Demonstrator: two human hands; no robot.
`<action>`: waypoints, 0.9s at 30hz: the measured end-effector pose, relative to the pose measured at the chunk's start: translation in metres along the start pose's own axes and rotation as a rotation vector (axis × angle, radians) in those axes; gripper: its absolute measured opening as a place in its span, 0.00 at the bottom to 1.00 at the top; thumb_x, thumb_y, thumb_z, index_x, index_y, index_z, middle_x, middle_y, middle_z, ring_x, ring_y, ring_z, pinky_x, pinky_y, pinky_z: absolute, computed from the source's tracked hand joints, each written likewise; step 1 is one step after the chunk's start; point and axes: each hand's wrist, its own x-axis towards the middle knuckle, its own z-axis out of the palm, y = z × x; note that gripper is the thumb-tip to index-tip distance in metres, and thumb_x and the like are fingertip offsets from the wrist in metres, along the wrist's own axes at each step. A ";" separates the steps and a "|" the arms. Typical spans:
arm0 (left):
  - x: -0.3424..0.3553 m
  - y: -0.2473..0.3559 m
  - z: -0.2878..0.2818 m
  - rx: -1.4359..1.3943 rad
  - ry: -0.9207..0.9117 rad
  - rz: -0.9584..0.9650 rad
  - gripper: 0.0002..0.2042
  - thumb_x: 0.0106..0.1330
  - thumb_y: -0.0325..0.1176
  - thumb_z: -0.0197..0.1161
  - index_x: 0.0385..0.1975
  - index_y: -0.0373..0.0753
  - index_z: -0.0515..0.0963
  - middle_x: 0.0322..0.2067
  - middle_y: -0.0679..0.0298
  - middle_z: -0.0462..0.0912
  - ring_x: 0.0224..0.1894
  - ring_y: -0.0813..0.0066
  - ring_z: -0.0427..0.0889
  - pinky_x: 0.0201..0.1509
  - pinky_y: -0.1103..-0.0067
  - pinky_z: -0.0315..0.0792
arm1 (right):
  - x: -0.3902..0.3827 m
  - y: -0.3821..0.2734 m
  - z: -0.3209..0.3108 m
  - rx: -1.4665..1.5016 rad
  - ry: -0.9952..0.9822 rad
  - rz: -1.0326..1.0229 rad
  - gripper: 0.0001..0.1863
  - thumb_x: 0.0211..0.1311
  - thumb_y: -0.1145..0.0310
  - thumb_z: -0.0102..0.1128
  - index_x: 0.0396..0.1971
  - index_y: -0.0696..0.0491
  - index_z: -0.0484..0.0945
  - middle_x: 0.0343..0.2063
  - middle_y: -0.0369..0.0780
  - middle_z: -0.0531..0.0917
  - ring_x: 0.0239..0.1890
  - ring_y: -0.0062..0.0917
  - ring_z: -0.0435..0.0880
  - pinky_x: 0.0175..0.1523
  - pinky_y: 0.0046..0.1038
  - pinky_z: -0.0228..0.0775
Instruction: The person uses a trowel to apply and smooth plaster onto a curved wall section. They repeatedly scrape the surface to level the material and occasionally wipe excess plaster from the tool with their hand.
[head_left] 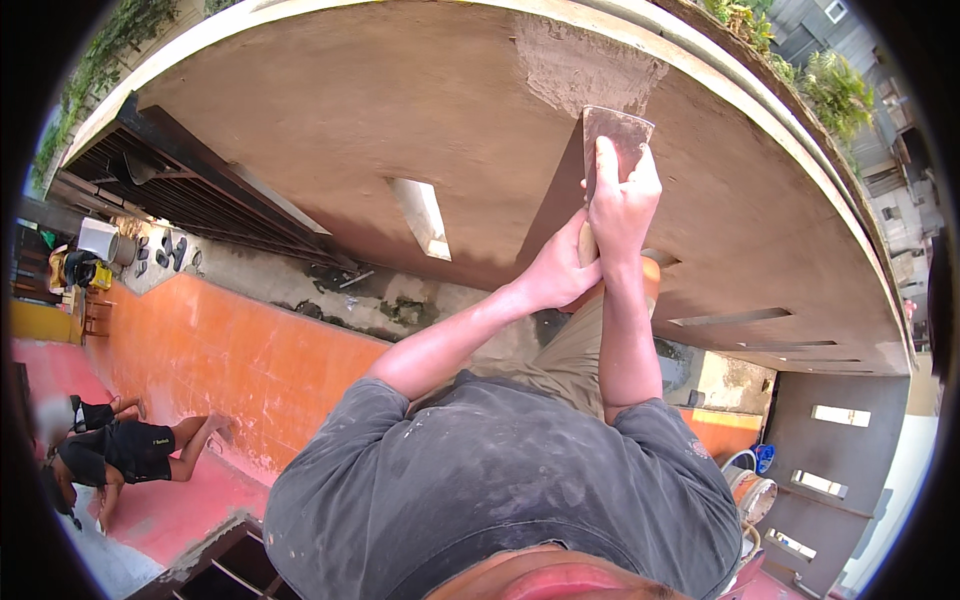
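Against the brown plastered wall [450,120] I hold a plastering trowel [625,130] with a flat, roughly rectangular, stained blade. My right hand [625,200] is closed on the blade's lower part, its thumb laid along the face. Just below it, my left hand [565,262] is wrapped around the pale wooden handle [587,245]. Above the blade's top edge lies a rough, lighter patch of plaster [585,65], reaching up near the wall's rim. The blade's far side is hidden.
Slots [420,215] pierce the wall, and a dark metal grille [190,190] stands left. An orange wall [230,350] runs below. Two people [125,450] are on the pink floor at lower left. Buckets [750,490] stand at right; slippers [165,252] lie far left.
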 end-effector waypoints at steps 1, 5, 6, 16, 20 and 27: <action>0.003 0.006 -0.003 -0.081 -0.005 -0.057 0.35 0.68 0.34 0.67 0.71 0.33 0.57 0.55 0.56 0.78 0.58 0.73 0.77 0.61 0.73 0.72 | 0.003 -0.004 0.003 -0.001 -0.002 -0.009 0.11 0.69 0.71 0.62 0.44 0.64 0.78 0.25 0.37 0.84 0.23 0.14 0.79 0.25 0.21 0.76; 0.003 0.005 0.000 -0.012 0.012 -0.017 0.35 0.68 0.36 0.68 0.70 0.32 0.58 0.56 0.54 0.78 0.60 0.71 0.77 0.64 0.71 0.71 | 0.005 -0.003 0.003 -0.006 0.010 -0.019 0.11 0.69 0.71 0.62 0.43 0.65 0.78 0.26 0.37 0.84 0.23 0.15 0.80 0.25 0.21 0.77; 0.001 -0.006 0.003 -0.010 -0.001 -0.003 0.35 0.68 0.36 0.68 0.70 0.33 0.58 0.58 0.54 0.77 0.61 0.70 0.76 0.65 0.70 0.69 | -0.001 0.003 -0.001 -0.008 0.017 0.001 0.11 0.69 0.71 0.62 0.43 0.64 0.78 0.26 0.37 0.84 0.23 0.15 0.80 0.25 0.21 0.77; 0.004 -0.006 0.000 -0.113 -0.007 -0.029 0.28 0.70 0.31 0.66 0.66 0.34 0.62 0.49 0.61 0.80 0.44 0.79 0.82 0.44 0.79 0.78 | 0.006 -0.008 0.007 -0.022 -0.019 -0.016 0.10 0.69 0.71 0.62 0.42 0.62 0.79 0.27 0.38 0.85 0.22 0.15 0.80 0.24 0.23 0.75; 0.002 -0.003 -0.003 0.000 -0.048 0.048 0.29 0.70 0.31 0.64 0.67 0.33 0.60 0.57 0.53 0.77 0.62 0.66 0.77 0.66 0.70 0.71 | 0.002 -0.003 0.004 -0.046 -0.018 -0.005 0.11 0.69 0.70 0.63 0.42 0.63 0.79 0.26 0.39 0.85 0.22 0.17 0.81 0.25 0.23 0.74; 0.010 0.009 -0.006 -0.144 -0.044 -0.081 0.30 0.70 0.32 0.66 0.67 0.33 0.60 0.58 0.53 0.77 0.63 0.67 0.76 0.66 0.70 0.70 | 0.014 -0.021 0.014 -0.106 -0.059 0.009 0.12 0.68 0.68 0.64 0.41 0.62 0.78 0.23 0.38 0.84 0.20 0.17 0.80 0.26 0.23 0.72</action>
